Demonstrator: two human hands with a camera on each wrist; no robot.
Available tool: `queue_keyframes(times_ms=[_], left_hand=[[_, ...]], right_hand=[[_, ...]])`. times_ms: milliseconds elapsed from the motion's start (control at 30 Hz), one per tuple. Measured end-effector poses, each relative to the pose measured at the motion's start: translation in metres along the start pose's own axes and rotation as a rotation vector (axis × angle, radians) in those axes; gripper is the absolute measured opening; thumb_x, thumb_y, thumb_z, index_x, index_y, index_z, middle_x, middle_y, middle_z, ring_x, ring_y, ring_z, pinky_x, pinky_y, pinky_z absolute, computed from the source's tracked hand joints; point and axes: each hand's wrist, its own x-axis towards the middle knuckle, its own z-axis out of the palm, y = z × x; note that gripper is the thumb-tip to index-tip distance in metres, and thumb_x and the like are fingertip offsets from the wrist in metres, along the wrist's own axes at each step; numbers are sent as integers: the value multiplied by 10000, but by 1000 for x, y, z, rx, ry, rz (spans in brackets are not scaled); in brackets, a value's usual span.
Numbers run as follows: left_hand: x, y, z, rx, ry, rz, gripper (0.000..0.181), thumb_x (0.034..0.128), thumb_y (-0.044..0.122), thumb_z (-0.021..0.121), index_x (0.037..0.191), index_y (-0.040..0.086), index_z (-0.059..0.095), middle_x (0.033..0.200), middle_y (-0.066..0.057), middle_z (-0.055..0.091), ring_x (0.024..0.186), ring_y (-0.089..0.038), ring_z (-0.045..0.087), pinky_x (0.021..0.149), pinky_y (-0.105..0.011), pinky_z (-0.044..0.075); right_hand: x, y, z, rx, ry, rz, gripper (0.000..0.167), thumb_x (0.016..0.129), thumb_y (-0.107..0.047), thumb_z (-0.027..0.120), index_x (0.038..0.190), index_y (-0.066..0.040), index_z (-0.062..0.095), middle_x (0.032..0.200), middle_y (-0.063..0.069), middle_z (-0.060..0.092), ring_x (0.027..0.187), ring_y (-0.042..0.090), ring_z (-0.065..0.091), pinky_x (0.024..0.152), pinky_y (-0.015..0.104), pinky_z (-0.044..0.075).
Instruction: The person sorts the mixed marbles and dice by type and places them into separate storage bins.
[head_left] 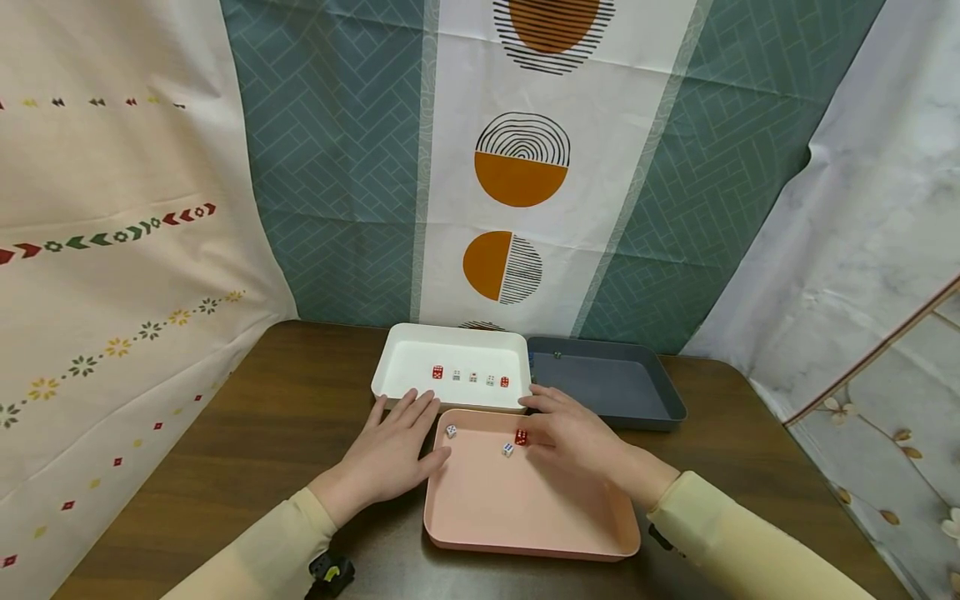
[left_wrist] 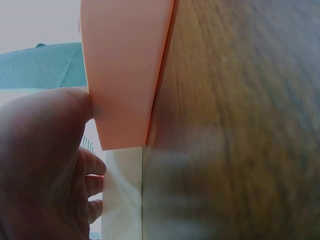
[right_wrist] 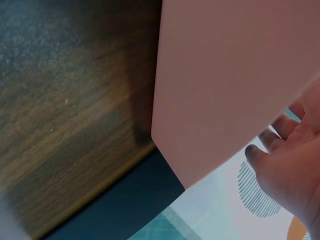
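Observation:
My left hand [head_left: 393, 454] lies palm down with its fingers straight, their tips at the front rim of the white tray [head_left: 393, 367]. Its thumb rests at the left rim of the pink tray [head_left: 525, 521]. My right hand [head_left: 573, 433] is over the pink tray's back right part. Its thumb and index finger pinch a red die [head_left: 521, 437]; its other fingers stretch toward the white tray's corner. A white die with blue pips [head_left: 508, 450] lies just left of it, and another white die [head_left: 451, 431] sits in the back left corner. Both wrist views hide the dice behind the pink tray's wall.
In the white tray stands a row of several dice, with a red die [head_left: 437, 372] at its left end and a red die [head_left: 505, 382] at its right. A dark grey tray [head_left: 607, 379] beside it holds a small die [head_left: 557, 355]. All stand on a wooden table [head_left: 300, 400].

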Motion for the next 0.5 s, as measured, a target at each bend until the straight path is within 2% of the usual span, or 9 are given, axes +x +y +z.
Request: queue_keyframes(times_ms=[500], left_hand=[[0,0,0,-9,-3,-2,789,1110,536,593,1690,27,429,1774,-151,350,1665,-391,241,1301,-714,116]], right_hand=[[2,-2,1,69,5,27,256,901,-119,932,1130,-128,819,1478,172,672,1533,434,477,1266,589,361]])
